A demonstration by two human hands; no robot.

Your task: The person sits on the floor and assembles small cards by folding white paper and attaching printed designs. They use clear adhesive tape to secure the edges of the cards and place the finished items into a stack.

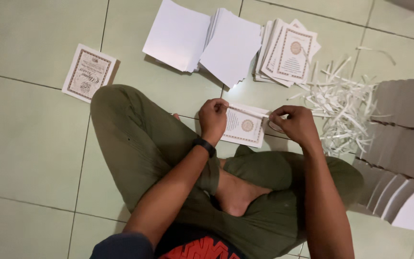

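Note:
A small white booklet (245,126) with a brown ornate border lies on the floor tile in front of my crossed legs. My left hand (212,119) pinches its upper left corner; a black band sits on that wrist. At the booklet's right edge, my right hand (297,124) pinches a thin white strip (251,111) that runs along the top edge towards my left hand.
Beyond the booklet lie fanned blank white sheets (202,41) and a pile of printed booklets (289,52). A heap of white paper strips (343,108) lies to the right, stacked grey-white sheets (401,158) at far right. One lone booklet (88,73) lies at left.

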